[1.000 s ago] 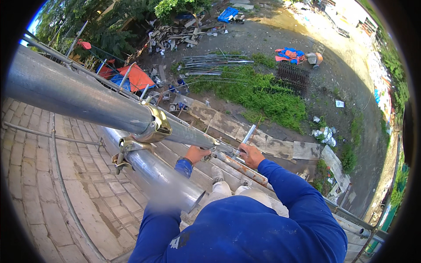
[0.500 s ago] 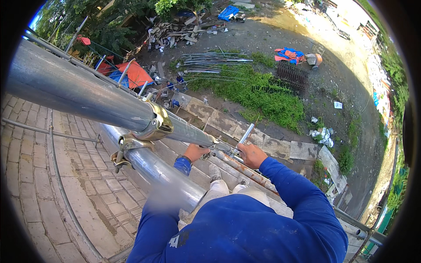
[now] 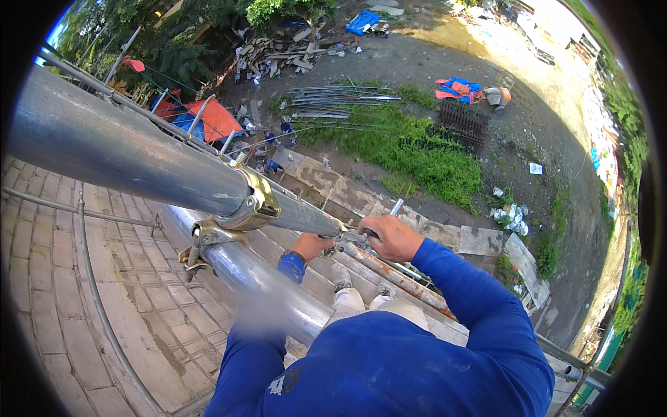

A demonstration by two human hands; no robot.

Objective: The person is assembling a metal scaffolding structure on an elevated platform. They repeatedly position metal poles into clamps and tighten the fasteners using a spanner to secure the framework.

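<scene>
Left hand [image 3: 313, 247] sits at the clamp [image 3: 337, 242] by the pole [image 3: 306, 215] end, probably bracing it though I can't tell how closed it is, while the right hand [image 3: 392, 238]'s wrapped round a dark tool [image 3: 371, 233] just beside it, seemingly for leverage.

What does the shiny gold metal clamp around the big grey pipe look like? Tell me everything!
The shiny, gold-coloured metal clamp wraps around the long, round grey metal pipe, partway along it. It has a curved band, a rivet-like round end facing the camera, and what looks like a bolt sticking up on its far side. I can't tell how tight it is. Neither hand touches it; the person's bare left hand is farther along.
</scene>
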